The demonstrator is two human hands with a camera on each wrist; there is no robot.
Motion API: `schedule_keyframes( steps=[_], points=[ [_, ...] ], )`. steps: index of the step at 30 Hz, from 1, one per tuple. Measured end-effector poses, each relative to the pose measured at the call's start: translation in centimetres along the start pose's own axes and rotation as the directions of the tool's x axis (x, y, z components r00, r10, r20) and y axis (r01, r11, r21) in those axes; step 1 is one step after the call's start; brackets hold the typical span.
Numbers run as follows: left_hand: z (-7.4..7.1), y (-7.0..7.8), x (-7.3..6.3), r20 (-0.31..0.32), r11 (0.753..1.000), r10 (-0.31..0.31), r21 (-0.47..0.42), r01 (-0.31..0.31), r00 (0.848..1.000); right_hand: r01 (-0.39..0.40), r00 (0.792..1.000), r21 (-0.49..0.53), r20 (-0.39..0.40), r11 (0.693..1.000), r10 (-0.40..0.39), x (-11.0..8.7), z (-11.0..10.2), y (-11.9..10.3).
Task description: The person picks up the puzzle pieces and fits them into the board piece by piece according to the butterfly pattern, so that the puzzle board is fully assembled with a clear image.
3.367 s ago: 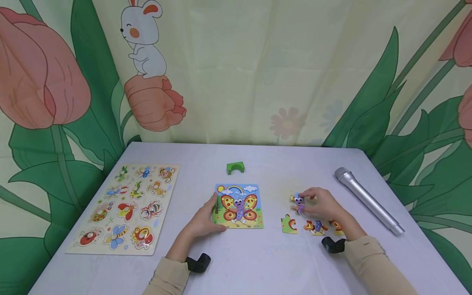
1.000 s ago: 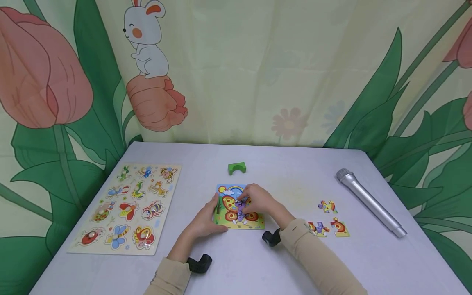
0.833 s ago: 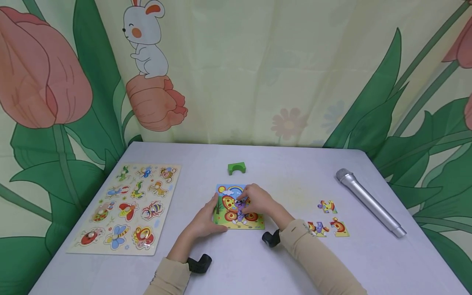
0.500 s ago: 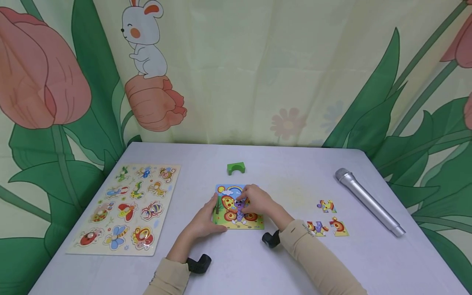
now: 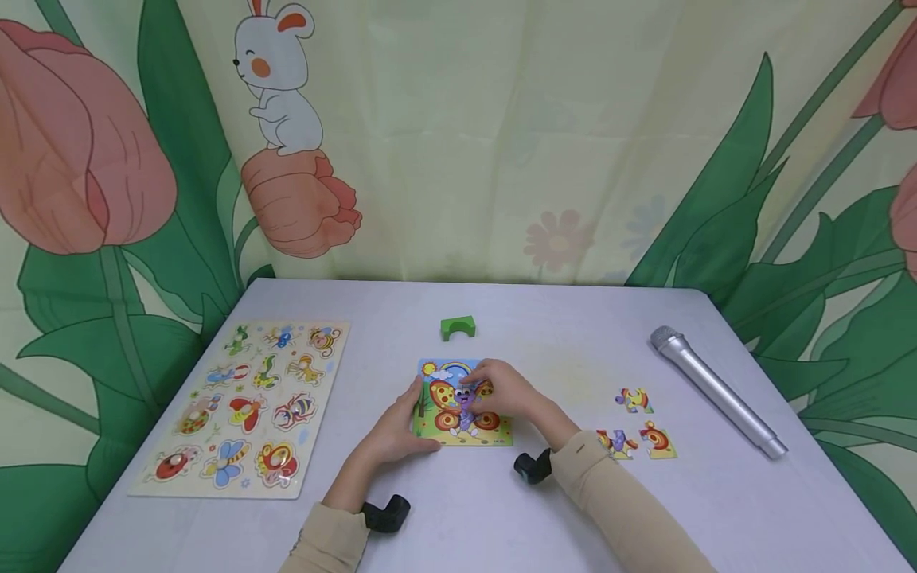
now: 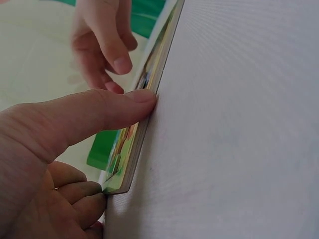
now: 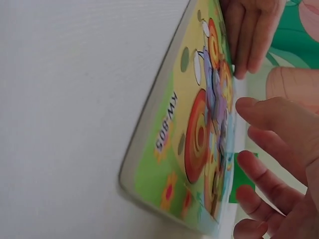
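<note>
A square butterfly jigsaw board (image 5: 447, 432) lies flat on the table in front of me; in the right wrist view its marked edge (image 7: 167, 122) and some raised pieces on it show. My left hand (image 5: 390, 426) grips the board at its near left corner, thumb on the near edge and fingers along the left side. Over the board's upper right part hovers my right hand (image 5: 512, 394). Its thumb and fingers (image 7: 276, 117) are spread apart with nothing between them. It hides part of the right wing in the head view.
Three loose jigsaw pieces, an upper one (image 5: 634, 400), a lower left one (image 5: 618, 443) and a lower right one (image 5: 657, 439), lie to the right. Beyond them rests a silver microphone (image 5: 718, 391). A green arch block (image 5: 458, 327) stands behind; an insect puzzle board (image 5: 247, 406) lies left.
My right hand, which pinched a purple jigsaw piece on the right, has moved left over the board and now holds nothing. A green-edged piece is gone from the table. My left hand stays put.
</note>
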State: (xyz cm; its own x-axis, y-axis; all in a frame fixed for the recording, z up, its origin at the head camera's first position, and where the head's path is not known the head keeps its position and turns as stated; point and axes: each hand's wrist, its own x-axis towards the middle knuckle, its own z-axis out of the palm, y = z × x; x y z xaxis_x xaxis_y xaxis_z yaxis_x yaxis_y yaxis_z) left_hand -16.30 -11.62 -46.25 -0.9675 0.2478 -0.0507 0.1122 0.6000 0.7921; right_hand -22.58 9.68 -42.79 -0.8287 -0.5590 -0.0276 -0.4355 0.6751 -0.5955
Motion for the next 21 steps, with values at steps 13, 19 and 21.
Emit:
schedule_keyframes(
  steps=[13,19,21],
  points=[
    [0.2,-0.1,0.0,-0.009,1.000,-0.015,0.016,0.015,1.000,0.006,0.988,0.091,-0.154,0.996,0.008,-3.3,-3.1,2.8],
    [0.2,0.0,0.0,-0.015,0.999,-0.033,0.020,0.033,0.999,0.006,0.980,0.100,-0.201,0.995,0.014,-5.1,-4.4,4.5],
    [0.2,0.1,0.0,-0.012,0.999,-0.032,0.020,0.033,0.999,-0.001,0.976,0.099,-0.216,0.995,0.023,-5.8,-4.9,5.2]
  ],
)
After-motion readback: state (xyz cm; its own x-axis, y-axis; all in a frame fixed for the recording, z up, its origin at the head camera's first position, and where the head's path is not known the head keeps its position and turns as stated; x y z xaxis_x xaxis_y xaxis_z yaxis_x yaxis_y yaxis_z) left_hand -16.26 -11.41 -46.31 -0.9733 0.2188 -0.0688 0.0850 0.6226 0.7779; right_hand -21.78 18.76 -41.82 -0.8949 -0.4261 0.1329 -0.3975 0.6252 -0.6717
